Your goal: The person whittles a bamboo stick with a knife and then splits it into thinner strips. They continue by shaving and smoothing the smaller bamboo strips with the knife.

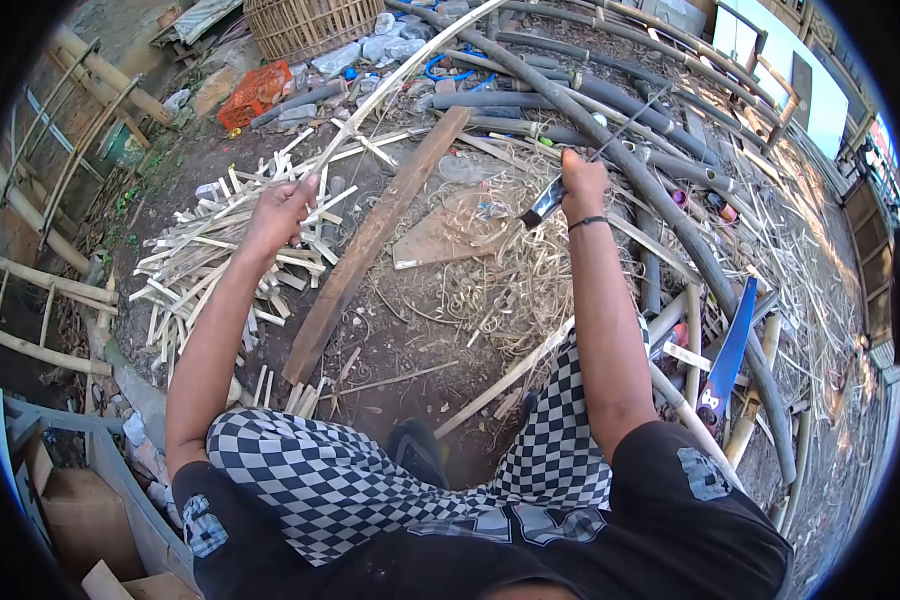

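Note:
My left hand [280, 215] is closed, its fingertips pinching the lower end of a long pale bamboo strip [402, 72]. The strip runs up and away to the top of the view. Wrapped around a knife [543, 205], my right hand [584, 185] is raised to the right of the strip and apart from it. The knife's thin dark blade points up and right, while its black butt end sticks out below the fist. Beneath my left hand lies a heap of split bamboo pieces [195, 265]. Curly shavings [510, 285] cover the ground between my arms.
A wooden plank [375, 245] lies slanted before my knees, beside a flat board piece [435, 245]. Long bamboo poles [710, 255] curve along the right. A blue handsaw [733, 340] rests there. Farther back are an orange crate [255, 95] and a woven basket [310, 28].

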Tool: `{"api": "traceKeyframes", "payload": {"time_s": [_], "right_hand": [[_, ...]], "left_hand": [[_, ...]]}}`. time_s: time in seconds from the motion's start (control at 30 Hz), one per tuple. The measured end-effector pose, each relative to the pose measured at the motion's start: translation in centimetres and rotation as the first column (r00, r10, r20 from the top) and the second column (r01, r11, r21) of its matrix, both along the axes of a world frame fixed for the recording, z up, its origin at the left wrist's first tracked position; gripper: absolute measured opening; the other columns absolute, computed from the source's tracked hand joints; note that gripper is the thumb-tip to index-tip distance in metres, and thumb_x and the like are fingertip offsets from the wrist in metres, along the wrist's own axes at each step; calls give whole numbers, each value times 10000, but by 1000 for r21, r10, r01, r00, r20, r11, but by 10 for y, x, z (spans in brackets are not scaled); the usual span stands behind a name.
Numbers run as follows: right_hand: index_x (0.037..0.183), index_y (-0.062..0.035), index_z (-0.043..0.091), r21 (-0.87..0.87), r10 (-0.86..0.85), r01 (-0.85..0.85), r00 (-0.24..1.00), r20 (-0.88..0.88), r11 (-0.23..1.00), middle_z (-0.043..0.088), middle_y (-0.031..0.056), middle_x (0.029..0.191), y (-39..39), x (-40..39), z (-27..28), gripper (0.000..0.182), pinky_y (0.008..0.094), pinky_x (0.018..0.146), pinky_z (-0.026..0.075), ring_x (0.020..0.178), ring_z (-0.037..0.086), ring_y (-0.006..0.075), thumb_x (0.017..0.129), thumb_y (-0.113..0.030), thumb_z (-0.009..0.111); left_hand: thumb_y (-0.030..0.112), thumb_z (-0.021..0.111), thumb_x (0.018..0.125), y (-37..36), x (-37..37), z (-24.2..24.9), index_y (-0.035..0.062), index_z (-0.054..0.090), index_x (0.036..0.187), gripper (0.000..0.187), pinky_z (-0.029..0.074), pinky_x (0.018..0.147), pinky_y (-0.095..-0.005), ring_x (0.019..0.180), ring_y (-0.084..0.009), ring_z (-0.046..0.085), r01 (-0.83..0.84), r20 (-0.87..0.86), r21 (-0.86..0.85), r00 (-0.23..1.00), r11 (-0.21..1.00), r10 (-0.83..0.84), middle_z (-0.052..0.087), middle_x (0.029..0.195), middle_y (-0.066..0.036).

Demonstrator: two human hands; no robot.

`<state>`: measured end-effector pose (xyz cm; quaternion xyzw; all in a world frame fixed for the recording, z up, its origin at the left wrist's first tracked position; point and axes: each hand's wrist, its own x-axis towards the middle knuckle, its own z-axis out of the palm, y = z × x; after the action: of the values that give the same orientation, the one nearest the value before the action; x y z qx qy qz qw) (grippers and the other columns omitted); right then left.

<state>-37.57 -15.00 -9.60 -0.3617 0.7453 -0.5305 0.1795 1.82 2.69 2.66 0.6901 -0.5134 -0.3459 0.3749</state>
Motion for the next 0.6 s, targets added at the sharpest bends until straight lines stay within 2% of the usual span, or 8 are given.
{"api": "traceKeyframes", "payload": {"time_s": [0.1,0.13,0.17,0.23,0.27,0.37,0.4,0.6], "right_hand": [[1347,-33,537,-413,281,-130,902,329,902,629,178,1067,-14,-2,-17,589,389,751,505,927,614,244,799,-215,657],[1261,-40,570,-383,442,-244,660,608,891,580,131,986,18,4,18,448,404,657,486,843,554,219,826,-145,592],[1261,-40,570,-383,438,-239,663,608,893,580,131,986,18,5,20,448,404,657,486,843,554,219,826,-145,592],[1396,-200,437,-268,429,-373,463,776,888,491,64,901,13,6,20,579,645,737,535,846,526,291,841,-48,496],[1270,-56,456,-210,368,-378,417,831,902,527,121,996,11,6,19,442,646,771,554,799,569,309,830,-14,455],[1108,29,435,-228,342,-409,231,911,883,557,209,1025,-3,17,6,291,589,770,578,721,610,361,822,-17,457],[1008,44,406,-261,391,-379,322,862,888,583,307,1053,21,30,31,201,506,745,593,672,639,373,818,-12,441],[1252,-12,520,-407,562,-487,226,796,773,671,221,1046,12,50,20,396,455,701,577,844,671,293,869,0,420]], "left_hand": [[528,538,966,7,-24,-25,129,536,775,443,309,415,-232,458,-30,299,90,-252,54,965,994,-74,316,583,92],[528,538,966,8,-32,-34,129,536,775,443,309,415,-232,458,-30,299,99,-249,55,965,994,-82,316,583,92],[540,519,971,8,-41,-45,134,519,784,447,303,418,-228,461,-31,286,112,-320,69,944,991,-85,302,585,93],[551,499,976,12,-59,-66,139,503,793,452,297,421,-224,463,-32,273,122,-396,84,915,989,-79,288,588,95],[557,486,979,13,-66,-74,144,490,793,453,289,423,-222,464,-34,265,144,-428,127,901,981,-77,284,591,94],[575,467,978,17,-74,-98,153,472,808,455,283,431,-220,469,-36,255,200,-474,217,877,955,-76,273,596,95],[586,461,974,17,-76,-104,156,467,824,456,284,437,-221,473,-38,253,227,-489,264,869,938,-73,266,597,95],[595,443,976,21,-79,-140,154,459,832,465,300,469,-234,505,-50,267,388,-505,290,839,875,-205,277,623,84]]}}
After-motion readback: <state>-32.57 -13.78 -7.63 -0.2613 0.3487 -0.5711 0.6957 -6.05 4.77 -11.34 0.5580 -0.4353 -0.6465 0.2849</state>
